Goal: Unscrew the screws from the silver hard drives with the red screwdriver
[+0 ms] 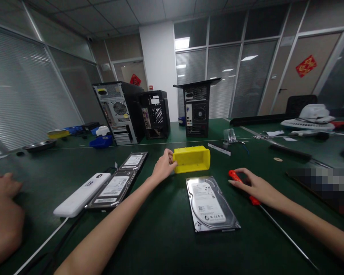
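Short of the surface point(166, 244)'s far edge, my left hand point(162, 167) pinches a yellow bin point(192, 164); my right hand point(258, 188) holds a screwdriver point(234, 176).

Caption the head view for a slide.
Left hand on a yellow bin, right hand on a red-handled screwdriver, hard drive between.

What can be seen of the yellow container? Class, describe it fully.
The container is a bright yellow, roughly rectangular open box, apparently plastic, with rounded corners, a rim and small studs along its upper side. It seems to lie on its side, its opening facing the camera; inside are only tiny dark specks. It is just beyond the single hard drive, at the green tabletop. The left hand grips its left end; whether it is slightly raised is unclear.
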A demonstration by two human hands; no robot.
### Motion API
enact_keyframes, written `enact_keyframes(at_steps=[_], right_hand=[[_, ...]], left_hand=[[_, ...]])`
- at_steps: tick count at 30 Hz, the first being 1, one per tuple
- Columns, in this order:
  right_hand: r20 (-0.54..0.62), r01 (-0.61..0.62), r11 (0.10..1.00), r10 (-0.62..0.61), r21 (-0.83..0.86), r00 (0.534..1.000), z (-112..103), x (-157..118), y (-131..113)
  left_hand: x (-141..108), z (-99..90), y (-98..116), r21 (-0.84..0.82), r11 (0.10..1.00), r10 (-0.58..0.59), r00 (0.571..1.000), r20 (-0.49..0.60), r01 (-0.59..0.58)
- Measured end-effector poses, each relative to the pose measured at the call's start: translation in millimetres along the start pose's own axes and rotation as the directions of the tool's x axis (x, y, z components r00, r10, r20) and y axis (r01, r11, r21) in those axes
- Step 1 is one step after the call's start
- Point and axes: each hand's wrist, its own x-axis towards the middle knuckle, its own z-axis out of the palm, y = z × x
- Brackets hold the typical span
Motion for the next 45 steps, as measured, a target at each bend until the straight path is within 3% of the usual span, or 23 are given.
enact_keyframes(at_steps=[10, 19, 21, 23, 24, 26, 33, 45], right_hand=[[0.107, 0.069, 0.939, -0.035, -0.338, 0.994, 2, -15, -18], [0.15, 0.082, 0.895, -0.017, -0.438, 0.989, 4, -24, -28], [0.151, 0.098, 0.892, -0.034, -0.441, 0.988, 3, -25, -28], [0.15, 0.111, 0.89, -0.048, -0.443, 0.988, 3, -25, -27], [0.152, 0.112, 0.89, -0.049, -0.441, 0.987, 3, -25, -26], [0.151, 0.11, 0.89, -0.047, -0.443, 0.987, 4, -25, -25], [0.178, 0.164, 0.862, -0.087, -0.48, 0.98, 6, -25, -22], [0.187, 0.178, 0.84, -0.093, -0.513, 0.978, 4, -27, -29]], left_hand=[[-31, -24.1, 10, 0.146, 0.989, 0.001, 1.0, -0.015, 0.001], [-53, -41.8, -2, 0.328, 0.933, 0.189, 0.977, -0.096, -0.149], [-62, -44.2, 4, 0.371, 0.901, 0.259, 0.965, -0.045, -0.224], [-69, -43.1, 14, 0.405, 0.858, 0.303, 0.948, 0.098, -0.316], [-71, -41.1, 18, 0.493, 0.791, 0.262, 0.929, 0.263, -0.362], [-73, -34.9, 25, 0.543, 0.767, 0.192, 0.93, 0.315, -0.342], [-60, -11.8, 29, 0.684, 0.709, -0.045, 0.958, 0.283, -0.169], [-60, -9.7, 24, 0.705, 0.7, -0.144, 0.944, 0.296, -0.114]])
